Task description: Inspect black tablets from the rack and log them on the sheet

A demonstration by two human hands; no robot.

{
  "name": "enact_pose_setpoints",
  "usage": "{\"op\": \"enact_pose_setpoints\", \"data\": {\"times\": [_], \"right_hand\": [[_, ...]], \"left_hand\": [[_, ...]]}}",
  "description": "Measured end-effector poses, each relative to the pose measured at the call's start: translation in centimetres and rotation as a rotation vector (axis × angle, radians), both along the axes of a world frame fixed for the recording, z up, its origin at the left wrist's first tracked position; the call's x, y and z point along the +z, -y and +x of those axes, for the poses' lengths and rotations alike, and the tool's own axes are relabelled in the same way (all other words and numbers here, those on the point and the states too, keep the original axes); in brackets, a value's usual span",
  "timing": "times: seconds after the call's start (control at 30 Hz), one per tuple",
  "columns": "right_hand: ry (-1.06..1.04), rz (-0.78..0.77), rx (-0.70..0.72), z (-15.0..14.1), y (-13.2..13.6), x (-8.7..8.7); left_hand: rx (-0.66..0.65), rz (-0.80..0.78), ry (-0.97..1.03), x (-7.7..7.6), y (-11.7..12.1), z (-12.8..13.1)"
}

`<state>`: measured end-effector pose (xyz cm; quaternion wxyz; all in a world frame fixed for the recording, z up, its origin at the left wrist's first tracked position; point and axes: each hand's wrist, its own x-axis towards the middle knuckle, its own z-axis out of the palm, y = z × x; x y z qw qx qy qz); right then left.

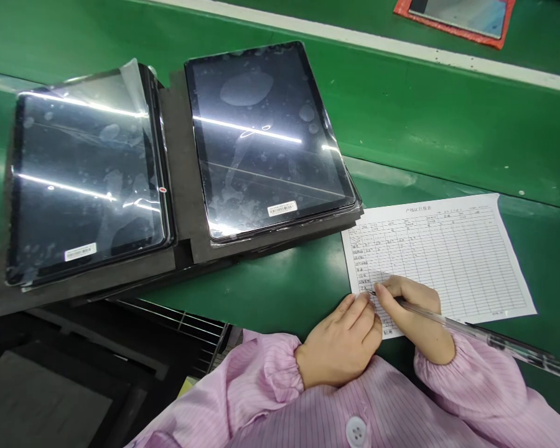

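Observation:
A printed form with a ruled table lies on the green bench at my right, with handwritten marks in its left columns. My right hand is closed around a clear-barrelled pen. The pen's tip is at the left part of the sheet, and its back end points to the lower right. My left hand lies palm down at the sheet's lower left edge, its fingers loosely stretched and touching the paper, close to the pen tip.
Two stacks topped by film-covered tablet screens, the left screen and the right screen, rest on dark foam sheets. A wire rack is below the bench edge. Beyond the raised green ledge, another screen lies on red wrap.

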<state>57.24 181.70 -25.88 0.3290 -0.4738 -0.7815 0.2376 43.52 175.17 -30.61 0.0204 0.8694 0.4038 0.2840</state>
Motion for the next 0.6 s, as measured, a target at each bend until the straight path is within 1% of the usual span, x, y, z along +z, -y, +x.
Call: {"op": "enact_pose_setpoints", "data": {"times": [0.2,0.6], "right_hand": [[0.000,0.001,0.014,0.01,0.01,-0.10],[-0.031,0.022,0.038,-0.03,-0.09,0.00]], "left_hand": [[0.007,0.010,0.013,0.23,0.00,-0.02],[0.006,0.005,0.001,0.07,-0.08,-0.07]]}}
